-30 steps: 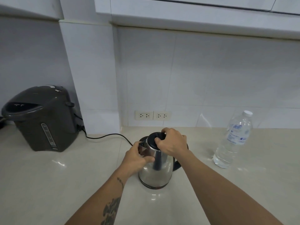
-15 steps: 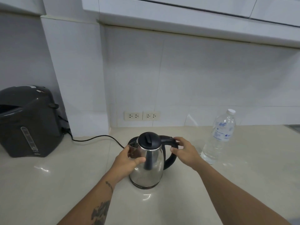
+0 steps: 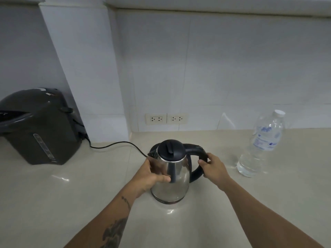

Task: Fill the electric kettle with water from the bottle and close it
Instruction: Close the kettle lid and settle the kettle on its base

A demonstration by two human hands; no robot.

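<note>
the electric kettle (image 3: 171, 176) is seen upright on the beige counter (image 3: 53, 203), in front of the double wall socket (image 3: 166, 118). its body is made of shiny steel, wider at the bottom, with a dark ring at the base. a black round lid (image 3: 171, 149) with a raised tab is shut on top, and a black curved handle (image 3: 196, 158) goes out from the lid to the right side of the kettle and down. a dark strip is seen down the front of the steel body.

the left hand (image 3: 152, 176) is laid against the left side of the kettle, with the thumb across the front of the steel and the fingers around the far side. the right hand (image 3: 214, 169) is closed around the outer bend of the handle.

the water bottle (image 3: 261, 145) is placed well to the right of the kettle, upright, clear, with a white cap on and a blue printed label. only a little water is seen at its bottom. a black cord (image 3: 114, 144) is seen running from behind the kettle to the left, toward a dark grey water boiler (image 3: 39, 127) that stands far to the left of the kettle, by the wall corner.
</note>
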